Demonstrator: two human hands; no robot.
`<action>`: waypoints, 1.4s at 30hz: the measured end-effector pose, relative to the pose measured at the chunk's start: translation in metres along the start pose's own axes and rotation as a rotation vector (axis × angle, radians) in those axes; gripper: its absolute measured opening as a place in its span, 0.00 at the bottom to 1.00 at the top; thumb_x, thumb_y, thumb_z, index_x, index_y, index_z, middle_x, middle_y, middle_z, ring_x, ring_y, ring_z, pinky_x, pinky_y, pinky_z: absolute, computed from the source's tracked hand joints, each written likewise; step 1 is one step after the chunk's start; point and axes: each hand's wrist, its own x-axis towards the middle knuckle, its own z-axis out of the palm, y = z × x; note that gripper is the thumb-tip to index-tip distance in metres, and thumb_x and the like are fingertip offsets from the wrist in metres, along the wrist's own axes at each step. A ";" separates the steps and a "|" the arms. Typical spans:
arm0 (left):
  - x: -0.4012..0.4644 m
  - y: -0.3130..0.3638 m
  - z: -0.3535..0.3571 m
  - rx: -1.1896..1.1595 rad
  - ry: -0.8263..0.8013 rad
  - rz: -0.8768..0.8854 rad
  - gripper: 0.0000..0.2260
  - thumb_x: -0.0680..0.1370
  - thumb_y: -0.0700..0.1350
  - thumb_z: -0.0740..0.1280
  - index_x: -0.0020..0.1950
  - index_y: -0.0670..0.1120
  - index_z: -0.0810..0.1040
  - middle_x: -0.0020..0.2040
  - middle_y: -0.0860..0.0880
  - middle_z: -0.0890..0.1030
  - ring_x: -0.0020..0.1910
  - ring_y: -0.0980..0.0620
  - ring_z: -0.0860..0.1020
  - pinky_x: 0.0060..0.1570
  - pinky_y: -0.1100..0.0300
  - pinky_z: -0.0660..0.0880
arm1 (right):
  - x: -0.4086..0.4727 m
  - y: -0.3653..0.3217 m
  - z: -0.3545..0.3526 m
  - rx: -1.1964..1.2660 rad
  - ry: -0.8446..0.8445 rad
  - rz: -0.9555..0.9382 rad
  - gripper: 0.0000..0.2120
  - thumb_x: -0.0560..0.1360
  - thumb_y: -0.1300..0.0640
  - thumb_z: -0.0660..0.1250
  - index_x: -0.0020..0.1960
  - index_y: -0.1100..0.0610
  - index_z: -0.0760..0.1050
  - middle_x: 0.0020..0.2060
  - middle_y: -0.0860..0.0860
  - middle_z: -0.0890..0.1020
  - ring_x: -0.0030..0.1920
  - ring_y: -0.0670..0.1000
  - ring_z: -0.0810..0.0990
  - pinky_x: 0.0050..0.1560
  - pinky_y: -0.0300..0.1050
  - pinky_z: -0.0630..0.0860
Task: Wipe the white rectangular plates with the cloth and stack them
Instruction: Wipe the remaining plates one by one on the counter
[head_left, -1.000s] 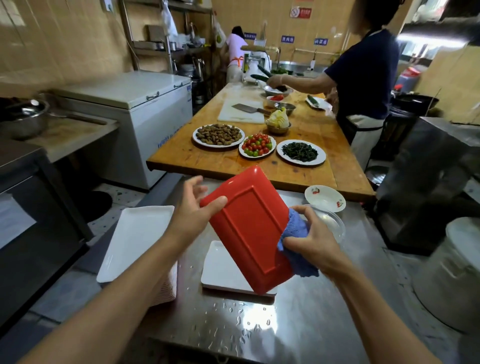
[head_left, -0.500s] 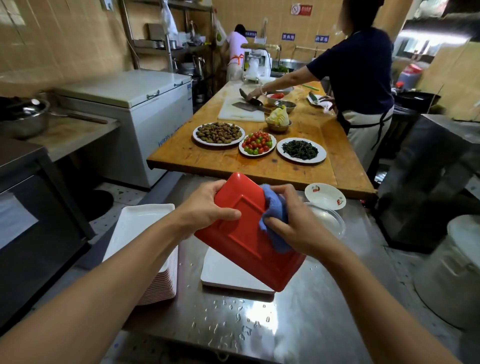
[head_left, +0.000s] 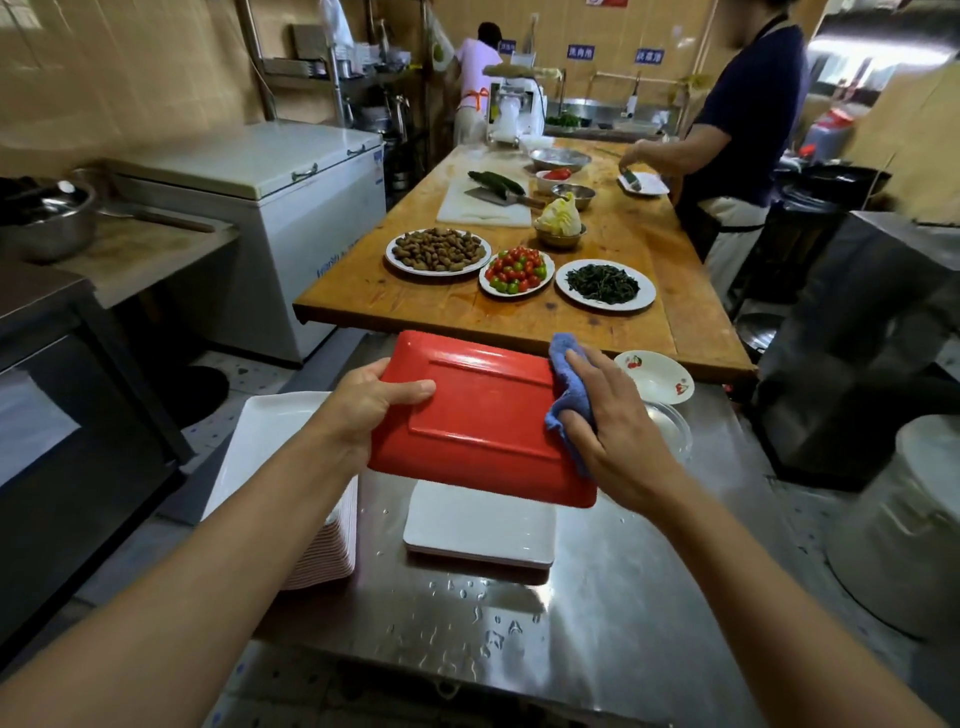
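Note:
I hold a rectangular plate (head_left: 483, 415) with its red underside up, above the steel counter. My left hand (head_left: 371, 402) grips its left edge, thumb on top. My right hand (head_left: 610, 431) presses a blue cloth (head_left: 569, 387) against the plate's right end, fingers wrapped over the cloth. Below the held plate a white rectangular plate (head_left: 478, 525) lies flat on the wet counter. To the left stands a tall stack of white rectangular plates (head_left: 275, 441), partly hidden by my left forearm.
The steel counter (head_left: 597, 597) carries water drops near its front. A small cherry-print bowl (head_left: 657, 376) and a glass bowl (head_left: 670, 426) sit right of my hand. Beyond is a wooden table (head_left: 415, 306) with food plates; a person works at its far right. A white bucket (head_left: 904, 525) stands right.
The plate has swung from tilted to nearly level and lengthwise left to right. My right hand slid the cloth from the plate's middle to its right end.

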 end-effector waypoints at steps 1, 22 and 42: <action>0.003 -0.003 0.002 -0.040 0.033 -0.026 0.13 0.69 0.39 0.71 0.52 0.47 0.79 0.43 0.45 0.84 0.38 0.47 0.83 0.37 0.54 0.78 | -0.003 -0.001 0.000 -0.016 -0.013 -0.007 0.27 0.78 0.53 0.59 0.75 0.54 0.57 0.75 0.50 0.57 0.74 0.49 0.54 0.74 0.44 0.52; -0.007 -0.025 0.050 -0.430 0.160 -0.159 0.06 0.79 0.42 0.62 0.55 0.44 0.74 0.45 0.41 0.80 0.41 0.46 0.79 0.42 0.49 0.76 | -0.033 -0.047 0.062 -0.317 0.040 -0.255 0.26 0.73 0.51 0.60 0.69 0.61 0.69 0.69 0.60 0.69 0.71 0.61 0.63 0.70 0.60 0.61; -0.034 -0.030 -0.025 -0.450 0.263 -0.001 0.08 0.79 0.40 0.61 0.53 0.50 0.78 0.42 0.48 0.85 0.40 0.49 0.83 0.36 0.52 0.79 | 0.011 -0.021 0.068 0.194 -0.040 0.162 0.17 0.81 0.54 0.54 0.69 0.56 0.63 0.61 0.60 0.71 0.59 0.55 0.72 0.59 0.53 0.73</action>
